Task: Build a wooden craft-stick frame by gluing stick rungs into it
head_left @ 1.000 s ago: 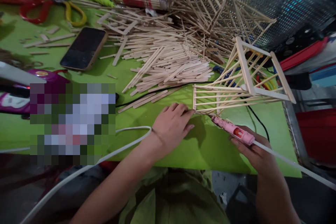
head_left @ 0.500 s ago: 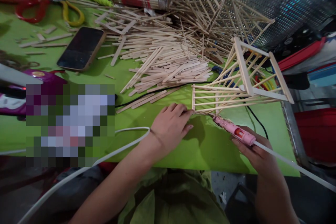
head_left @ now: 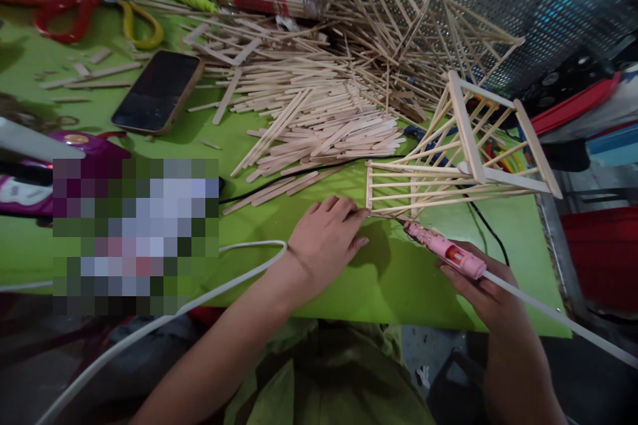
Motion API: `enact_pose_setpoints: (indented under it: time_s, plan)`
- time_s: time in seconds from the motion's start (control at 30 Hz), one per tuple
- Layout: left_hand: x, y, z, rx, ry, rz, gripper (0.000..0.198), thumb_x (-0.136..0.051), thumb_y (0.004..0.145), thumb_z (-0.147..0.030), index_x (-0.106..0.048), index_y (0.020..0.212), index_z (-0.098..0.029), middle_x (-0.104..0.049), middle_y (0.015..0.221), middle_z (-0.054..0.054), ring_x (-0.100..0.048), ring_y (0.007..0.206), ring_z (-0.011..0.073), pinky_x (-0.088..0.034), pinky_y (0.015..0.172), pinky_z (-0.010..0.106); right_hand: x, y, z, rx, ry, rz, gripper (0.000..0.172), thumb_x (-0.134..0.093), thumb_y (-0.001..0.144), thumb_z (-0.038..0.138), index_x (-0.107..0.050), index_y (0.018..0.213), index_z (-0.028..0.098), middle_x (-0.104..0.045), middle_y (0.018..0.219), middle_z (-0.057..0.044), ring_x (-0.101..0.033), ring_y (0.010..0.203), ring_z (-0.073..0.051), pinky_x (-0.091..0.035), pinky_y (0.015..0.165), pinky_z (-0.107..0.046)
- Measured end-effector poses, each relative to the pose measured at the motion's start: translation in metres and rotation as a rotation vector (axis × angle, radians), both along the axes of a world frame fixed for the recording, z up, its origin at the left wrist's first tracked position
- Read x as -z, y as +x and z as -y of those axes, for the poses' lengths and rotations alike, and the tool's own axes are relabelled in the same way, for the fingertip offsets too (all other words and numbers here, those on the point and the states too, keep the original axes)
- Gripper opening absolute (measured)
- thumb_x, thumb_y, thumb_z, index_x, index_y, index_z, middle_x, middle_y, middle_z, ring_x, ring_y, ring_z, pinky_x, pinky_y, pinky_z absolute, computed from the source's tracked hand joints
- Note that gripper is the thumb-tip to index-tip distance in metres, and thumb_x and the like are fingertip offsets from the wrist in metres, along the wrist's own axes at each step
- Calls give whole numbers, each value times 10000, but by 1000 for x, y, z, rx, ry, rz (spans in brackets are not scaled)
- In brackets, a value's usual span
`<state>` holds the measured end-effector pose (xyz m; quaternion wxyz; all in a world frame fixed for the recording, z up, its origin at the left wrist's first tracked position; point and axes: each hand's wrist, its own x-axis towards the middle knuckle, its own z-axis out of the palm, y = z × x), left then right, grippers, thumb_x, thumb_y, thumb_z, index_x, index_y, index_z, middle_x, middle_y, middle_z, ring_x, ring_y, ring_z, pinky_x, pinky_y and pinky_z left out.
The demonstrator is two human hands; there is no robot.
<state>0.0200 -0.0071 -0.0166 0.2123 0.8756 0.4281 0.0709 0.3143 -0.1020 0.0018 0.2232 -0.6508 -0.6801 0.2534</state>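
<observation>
A frame of thin wooden sticks [head_left: 451,159] lies tilted on the green table [head_left: 399,279]. My left hand [head_left: 326,239] rests on the table with its fingers together, their tips touching the frame's near left corner. My right hand [head_left: 486,292] grips a pink glue gun [head_left: 443,249] with a white glue stick out of its back. The gun's tip touches the frame's bottom stick, just right of my left fingertips.
A big heap of loose flat sticks [head_left: 319,119] and more stick frames [head_left: 413,20] fill the table's far side. A phone [head_left: 158,91] lies at the left, scissors [head_left: 124,6] behind it. Black and white cables cross the table. A pixelated patch covers the near left.
</observation>
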Motion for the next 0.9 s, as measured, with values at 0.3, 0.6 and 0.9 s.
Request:
enact_pose_setpoints:
  time_s: [0.3, 0.6, 0.9]
  plan:
    - [-3, 0, -1, 5, -11, -7, 373, -567, 977, -295, -589, 1342, -224, -646, 1210, 93, -564, 1139, 270, -503, 934, 422, 0, -4, -1, 6, 1, -5, 247, -687, 909, 334, -709, 1139, 249, -754, 1006, -60, -709, 885, -231, -555, 743, -279]
    - [3, -1, 0, 5, 12, 30, 358, -554, 975, -273, -608, 1326, -224, -644, 1216, 96, -570, 1116, 269, -507, 946, 438, -4, 5, 5, 129, -7, -156, 226, -703, 881, 403, -751, 999, 216, -748, 892, -61, -673, 723, -215, -545, 613, -302]
    - [18, -4, 0, 8, 103, 73, 398, -549, 924, -161, -620, 1311, -221, -663, 1171, 102, -584, 1096, 288, -515, 938, 467, -5, 41, -7, 492, 31, -461, 366, -666, 871, 541, -647, 718, 208, -579, 497, 5, -522, 472, -143, -424, 478, -272]
